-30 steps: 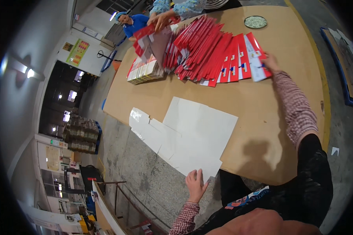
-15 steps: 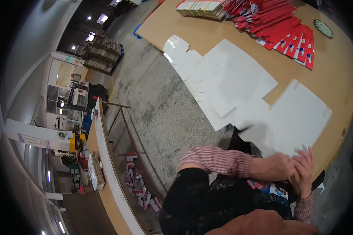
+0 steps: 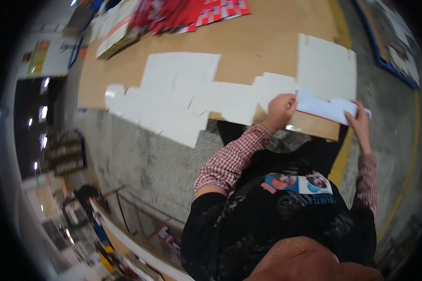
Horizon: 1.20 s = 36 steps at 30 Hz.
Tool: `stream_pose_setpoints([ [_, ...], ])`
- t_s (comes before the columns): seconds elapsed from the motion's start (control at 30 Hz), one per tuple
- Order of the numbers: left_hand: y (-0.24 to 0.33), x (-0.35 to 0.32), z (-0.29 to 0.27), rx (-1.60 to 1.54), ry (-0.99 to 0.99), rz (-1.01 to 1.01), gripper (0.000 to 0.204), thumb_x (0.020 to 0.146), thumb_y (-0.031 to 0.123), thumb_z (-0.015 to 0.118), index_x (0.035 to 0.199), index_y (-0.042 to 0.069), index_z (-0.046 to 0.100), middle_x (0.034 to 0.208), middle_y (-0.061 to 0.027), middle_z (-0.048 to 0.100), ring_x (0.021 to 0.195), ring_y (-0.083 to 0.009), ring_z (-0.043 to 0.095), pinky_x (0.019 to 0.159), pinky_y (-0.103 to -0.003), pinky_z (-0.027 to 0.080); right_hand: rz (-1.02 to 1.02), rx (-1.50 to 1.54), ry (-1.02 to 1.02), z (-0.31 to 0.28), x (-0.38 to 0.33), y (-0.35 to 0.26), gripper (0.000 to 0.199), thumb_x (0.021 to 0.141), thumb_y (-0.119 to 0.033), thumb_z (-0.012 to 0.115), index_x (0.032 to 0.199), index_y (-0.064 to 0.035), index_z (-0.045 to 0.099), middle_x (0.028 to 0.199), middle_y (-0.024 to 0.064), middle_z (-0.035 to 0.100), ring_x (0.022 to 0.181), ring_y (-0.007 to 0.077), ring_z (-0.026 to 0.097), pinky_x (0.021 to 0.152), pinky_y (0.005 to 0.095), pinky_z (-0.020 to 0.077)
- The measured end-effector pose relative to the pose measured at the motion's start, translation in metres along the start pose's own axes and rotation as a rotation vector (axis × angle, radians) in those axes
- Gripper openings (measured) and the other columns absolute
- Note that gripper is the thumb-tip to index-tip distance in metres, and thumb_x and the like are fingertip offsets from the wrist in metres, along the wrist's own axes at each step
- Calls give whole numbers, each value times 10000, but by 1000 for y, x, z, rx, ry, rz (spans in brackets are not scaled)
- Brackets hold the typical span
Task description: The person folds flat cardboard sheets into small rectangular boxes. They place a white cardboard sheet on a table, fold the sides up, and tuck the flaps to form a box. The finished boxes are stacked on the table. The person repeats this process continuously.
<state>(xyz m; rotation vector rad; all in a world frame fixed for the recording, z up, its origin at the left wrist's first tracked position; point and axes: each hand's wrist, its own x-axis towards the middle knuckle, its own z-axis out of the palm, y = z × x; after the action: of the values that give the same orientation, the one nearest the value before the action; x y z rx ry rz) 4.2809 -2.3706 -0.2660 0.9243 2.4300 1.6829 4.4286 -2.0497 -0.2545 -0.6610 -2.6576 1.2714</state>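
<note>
Head camera has swung back over the table edge (image 3: 314,131): half a second ago both hands were bunched low by the lap, now the left hand (image 3: 280,110) and right hand (image 3: 358,122) each pinch an end of a folded white card flap (image 3: 326,107), lifted just off the big flat sheet (image 3: 326,65). Folding looks underway.

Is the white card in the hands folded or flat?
Folded: both hands, left hand and right hand, bend the white card upward.
</note>
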Motion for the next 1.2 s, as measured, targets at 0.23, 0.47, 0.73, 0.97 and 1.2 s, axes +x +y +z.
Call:
stream_pose_setpoints([
  [0.23,35,1,28,127,6,-31,156,782,71,705,902,57,607,830,-87,595,768,-274,611,646,-379,488,-275,-691,235,16,-15,-44,703,827,-242,732,1447,-83,441,1497,215,357,1373,406,361,1130,519,280],
  [0.47,62,-29,36,615,-418,368,752,800,359,711,1423,41,437,1494,-138,422,1336,-310,421,1052,-587,323,-471,-333,-213,25,-21,-73,929,781,-569,696,1533,-175,319,1624,181,147,1488,408,144,1198,545,116],
  [0.73,-1,-45,-27,203,-446,-174,571,797,282,720,1315,110,554,1412,-118,511,1333,-288,432,1063,-597,295,-390,8,-251,29,-37,-56,697,772,-592,707,1351,-219,604,1608,104,268,1502,362,147,1207,536,73],
  [0.97,52,-49,47,594,-428,426,640,876,272,630,1459,116,415,1522,-70,400,1440,-331,288,1131,-673,142,-512,-268,-133,31,-52,-55,672,803,-497,725,1392,-222,554,1606,137,257,1496,382,157,1197,557,58],
  [1.2,85,-38,55,668,-736,411,1067,697,500,796,1527,80,275,1595,-99,255,1490,-346,158,1071,-729,198,310,852,895,37,-96,28,669,928,-186,668,1483,-16,335,1576,191,273,1449,270,293,1137,395,315],
])
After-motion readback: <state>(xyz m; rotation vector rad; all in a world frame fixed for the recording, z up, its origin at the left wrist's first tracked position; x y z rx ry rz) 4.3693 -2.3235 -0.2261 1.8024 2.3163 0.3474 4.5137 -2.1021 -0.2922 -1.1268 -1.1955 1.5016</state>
